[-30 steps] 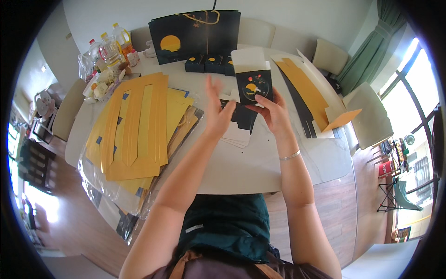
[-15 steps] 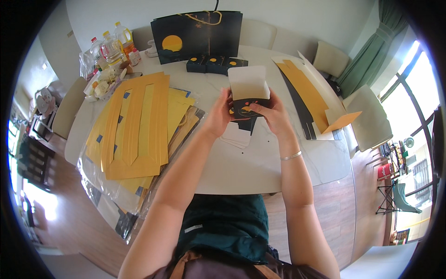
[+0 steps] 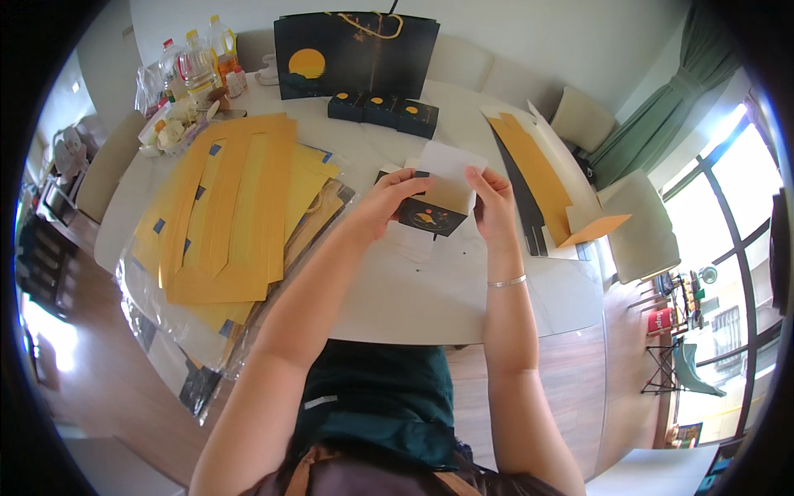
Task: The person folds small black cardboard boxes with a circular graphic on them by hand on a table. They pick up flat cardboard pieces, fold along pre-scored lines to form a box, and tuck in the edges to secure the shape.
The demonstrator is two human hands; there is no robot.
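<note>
A small black cardboard box [image 3: 430, 217] with a moon-and-flower print is held above the table, its white-lined flap [image 3: 455, 168] standing up. My left hand [image 3: 390, 201] grips the box's left side, the thumb lying over its top edge. At the right, my right hand [image 3: 492, 202] pinches the edge of the white flap between thumb and fingers. Part of the box's inside shows pale between the hands. Beneath and behind the box lie dark and white flat pieces, mostly hidden by it and my left hand.
Three small black boxes [image 3: 382, 111] stand before a large black gift bag [image 3: 356, 58]. Yellow die-cut card sheets [image 3: 227, 207] cover the table's left side. A long folded gold-and-black card piece [image 3: 538, 174] lies at right. Bottles [image 3: 197, 70] stand at the far left.
The box has tilted, with its printed face turned lower. My right hand has shifted from the box's front up to the flap's edge, while my left thumb has come over the top.
</note>
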